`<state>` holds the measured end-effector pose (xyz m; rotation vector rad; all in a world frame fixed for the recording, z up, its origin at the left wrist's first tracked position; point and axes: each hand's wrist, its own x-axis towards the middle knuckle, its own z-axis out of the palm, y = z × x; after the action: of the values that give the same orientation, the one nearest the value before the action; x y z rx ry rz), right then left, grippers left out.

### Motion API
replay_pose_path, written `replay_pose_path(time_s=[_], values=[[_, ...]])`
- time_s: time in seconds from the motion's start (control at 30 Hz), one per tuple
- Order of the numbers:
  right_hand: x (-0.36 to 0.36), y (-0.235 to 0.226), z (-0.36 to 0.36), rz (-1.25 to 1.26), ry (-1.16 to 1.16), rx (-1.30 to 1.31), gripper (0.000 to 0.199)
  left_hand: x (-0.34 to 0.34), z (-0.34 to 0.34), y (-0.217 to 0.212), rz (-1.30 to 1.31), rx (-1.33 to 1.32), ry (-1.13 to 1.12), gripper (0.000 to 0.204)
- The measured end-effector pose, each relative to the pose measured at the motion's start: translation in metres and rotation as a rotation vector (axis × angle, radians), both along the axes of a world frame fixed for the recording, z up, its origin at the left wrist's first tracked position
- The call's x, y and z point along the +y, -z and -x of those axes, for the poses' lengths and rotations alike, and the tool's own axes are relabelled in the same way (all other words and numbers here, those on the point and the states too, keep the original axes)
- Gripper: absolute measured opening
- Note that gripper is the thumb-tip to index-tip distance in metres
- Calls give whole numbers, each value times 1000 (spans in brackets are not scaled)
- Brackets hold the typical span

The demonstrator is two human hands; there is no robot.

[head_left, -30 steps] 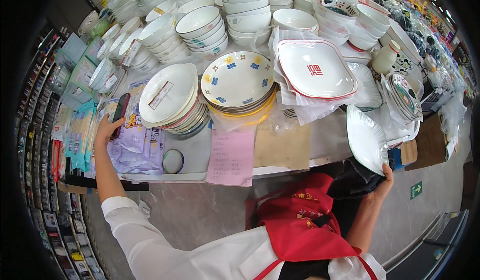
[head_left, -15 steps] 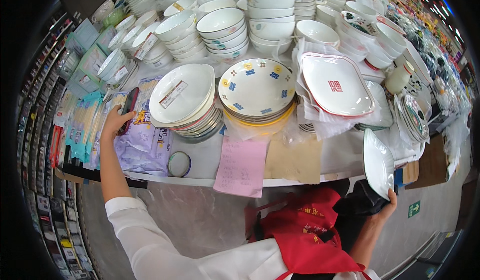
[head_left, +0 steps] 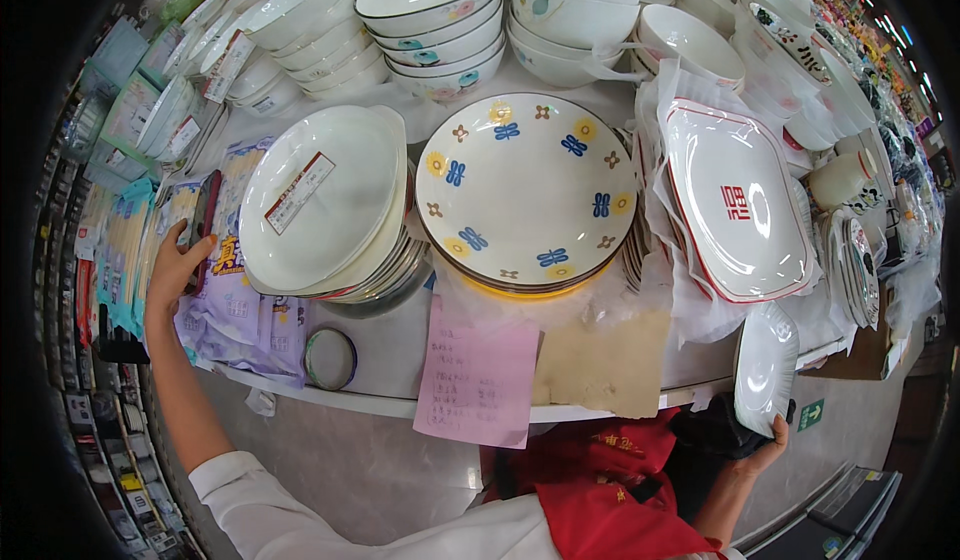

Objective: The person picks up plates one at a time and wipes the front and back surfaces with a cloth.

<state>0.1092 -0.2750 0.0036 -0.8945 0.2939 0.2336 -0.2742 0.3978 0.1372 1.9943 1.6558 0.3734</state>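
Observation:
At the left, my left hand (head_left: 172, 265) has its thumb and fingers at the lower end of a dark phone (head_left: 208, 205), closed around its edges. The phone lies on purple plastic packets (head_left: 235, 305). At the lower right, my right hand (head_left: 765, 450) grips the lower end of a white oval dish (head_left: 765, 365) with a fluted rim, tilted up beside the table edge. A black cloth (head_left: 715, 430) is bunched against the dish on its left; whether my fingers also hold it is hidden.
Stacked plates fill the table's near part: white oval ones (head_left: 320, 200), flower-patterned round ones (head_left: 525, 195) and red-rimmed square ones (head_left: 740, 200). Behind them stand bowl stacks (head_left: 430, 20). A tape roll (head_left: 331, 359), a pink note (head_left: 475, 370) and brown paper (head_left: 600, 365) lie near the front edge.
The view has moved in closer over the table, so the plates look larger. My left hand stays at the phone, and my right hand keeps its hold on the dish.

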Motion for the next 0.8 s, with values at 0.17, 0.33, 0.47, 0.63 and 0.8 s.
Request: replay_pose_path(time_s=[0.17,0.33,0.47,0.63,0.8], values=[[-7,10,-3,65,106,6,52,9,3,4,-11,-26,-15,88],[-2,8,0,43,95,19,51,12,-2,3,2,-163,-28,85],[2,6,-2,38,87,55,53,5,16,-9,228,-496,81,69],[5,4,-2,11,48,35,48,-48,-8,-36,187,-719,168,62],[4,7,0,-31,51,52,48,-141,-91,-70,301,-784,454,66]])
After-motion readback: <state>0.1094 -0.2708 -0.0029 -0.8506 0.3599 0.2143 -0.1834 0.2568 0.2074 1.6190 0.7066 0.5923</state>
